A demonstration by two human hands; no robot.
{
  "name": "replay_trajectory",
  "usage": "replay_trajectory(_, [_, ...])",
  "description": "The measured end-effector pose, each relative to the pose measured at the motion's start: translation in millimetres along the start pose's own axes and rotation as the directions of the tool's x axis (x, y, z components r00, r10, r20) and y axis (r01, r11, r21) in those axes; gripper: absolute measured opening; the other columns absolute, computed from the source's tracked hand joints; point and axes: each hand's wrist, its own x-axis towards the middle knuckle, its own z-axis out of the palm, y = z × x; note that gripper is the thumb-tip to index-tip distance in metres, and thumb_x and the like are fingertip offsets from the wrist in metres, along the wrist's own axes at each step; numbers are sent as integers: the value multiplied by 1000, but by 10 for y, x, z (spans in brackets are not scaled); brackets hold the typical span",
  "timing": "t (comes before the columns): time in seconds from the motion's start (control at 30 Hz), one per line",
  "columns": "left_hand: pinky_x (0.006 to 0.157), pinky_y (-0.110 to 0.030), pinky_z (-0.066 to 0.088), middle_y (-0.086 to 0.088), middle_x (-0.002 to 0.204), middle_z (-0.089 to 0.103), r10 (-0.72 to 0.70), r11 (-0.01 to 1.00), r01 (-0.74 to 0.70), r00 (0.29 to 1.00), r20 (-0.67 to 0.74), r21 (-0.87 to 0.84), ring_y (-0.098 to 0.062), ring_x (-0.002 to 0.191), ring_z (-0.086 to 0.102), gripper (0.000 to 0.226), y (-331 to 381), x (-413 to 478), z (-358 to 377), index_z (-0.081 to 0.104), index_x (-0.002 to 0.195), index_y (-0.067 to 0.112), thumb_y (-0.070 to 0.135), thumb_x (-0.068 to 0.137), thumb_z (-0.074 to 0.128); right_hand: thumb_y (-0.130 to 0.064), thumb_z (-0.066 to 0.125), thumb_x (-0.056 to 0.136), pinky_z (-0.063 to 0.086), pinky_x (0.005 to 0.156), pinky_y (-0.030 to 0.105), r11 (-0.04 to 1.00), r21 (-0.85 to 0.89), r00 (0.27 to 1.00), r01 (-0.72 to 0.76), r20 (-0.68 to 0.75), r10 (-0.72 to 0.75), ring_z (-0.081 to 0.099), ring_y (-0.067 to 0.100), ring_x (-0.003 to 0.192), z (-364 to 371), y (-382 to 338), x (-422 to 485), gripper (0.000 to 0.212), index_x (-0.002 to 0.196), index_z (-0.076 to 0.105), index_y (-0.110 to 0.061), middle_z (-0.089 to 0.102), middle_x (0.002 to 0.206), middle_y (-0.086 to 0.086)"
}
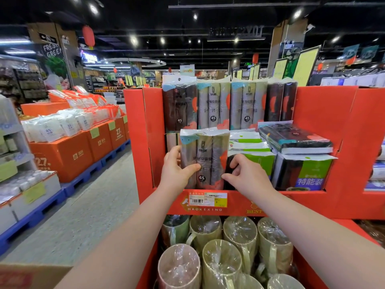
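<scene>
Two hands stand a grey pack of bin-bag rolls (205,155) upright at the front of a red cardboard display (325,122): left hand (175,174) curled round one side, right hand (248,176) pinching the other, apparently facing it up for shoppers.

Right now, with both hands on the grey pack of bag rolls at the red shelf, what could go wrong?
The right hand only pinches the edge of the grey pack; it may slip from the left hand onto the wrapped mugs below. Pushing it in may tip the upright packs behind.
</scene>
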Motion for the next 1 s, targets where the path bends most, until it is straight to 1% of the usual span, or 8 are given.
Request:
replay_trajectory(0.17, [93, -42, 49, -2, 114, 59, -131, 990, 129, 990, 48, 57, -20, 103, 58, 47, -88, -13, 39, 46, 110, 27, 16, 76, 77, -36, 70, 83, 43, 66, 30, 1000, 18, 999, 6, 39, -7, 57, 15, 77, -14, 2, -28, 31, 97, 46, -22, 59, 78, -9])
replay_trajectory(0.4, [93, -41, 48, 0, 113, 59, -278, 890, 210, 954, 115, 405, -24, 106, 57, 60, -38, -15, 16, 42, 116, 18, 32, 71, 80, -42, 63, 87, 47, 71, 34, 1000, 15, 999, -9, 47, 9, 59, 19, 81, -61, -53, -33, 30, 98, 49, -18, 55, 77, -9])
replay_trajectory(0.47, [95, -39, 47, -3, 120, 56, -258, 920, 209, 960, 112, 331, -22, 108, 55, 67, 24, 16, -14, 39, 121, 18, 31, 70, 81, -42, 62, 89, 50, 74, 37, 1000, 10, 998, -17, 60, 16, 60, 20, 83, -78, -64, -29, 30, 99, 51, -16, 56, 78, -7])
replay_trajectory(0.57, [104, -30, 37, 4, 131, 42, -60, 996, 57, 997, 45, 66, -12, 117, 44, 74, 157, 10, -25, 31, 141, 32, 27, 80, 73, -43, 61, 89, 50, 74, 38, 1000, 3, 998, -9, 59, 9, 61, 21, 82, -97, -71, -14, 31, 99, 53, -15, 56, 78, -6])
replay_trajectory(0.67, [100, -21, 31, 6, 134, 43, 55, 994, -60, 997, 62, 91, -10, 122, 43, 60, 178, 43, 0, 38, 142, 32, 23, 88, 64, -42, 61, 89, 48, 71, 35, 1000, 0, 998, -4, 58, 4, 61, 20, 80, -89, -59, -7, 28, 96, 51, -17, 56, 76, -7])
replay_trajectory(0.77, [94, -25, 39, -3, 130, 54, 35, 991, -39, 999, 33, 131, -18, 115, 52, 40, 119, 83, 49, 55, 124, 24, 21, 87, 66, -41, 61, 89, 45, 68, 33, 1000, -15, 1000, 0, 31, 0, 59, 19, 79, -70, -38, 5, 25, 93, 49, -20, 55, 74, -10])
replay_trajectory(0.9, [104, -31, 37, -4, 138, 46, 26, 989, -32, 999, 44, 145, -20, 126, 44, 35, 30, 5, 110, 55, 120, 24, 19, 87, 66, -40, 61, 89, 43, 65, 30, 999, -34, 1000, 5, -10, -6, 58, 18, 78, -19, -1, 16, 24, 93, 47, -22, 56, 73, -11])
replay_trajectory(1.0, [89, -29, 43, -5, 125, 56, -27, 989, 20, 998, 50, 147, -21, 108, 53, 36, 48, -24, 124, 50, 122, 29, 23, 89, 63, -41, 64, 87, 40, 63, 30, 999, -34, 1000, 12, -23, -13, 56, 17, 77, 17, 8, 10, 27, 94, 45, -23, 56, 73, -11])
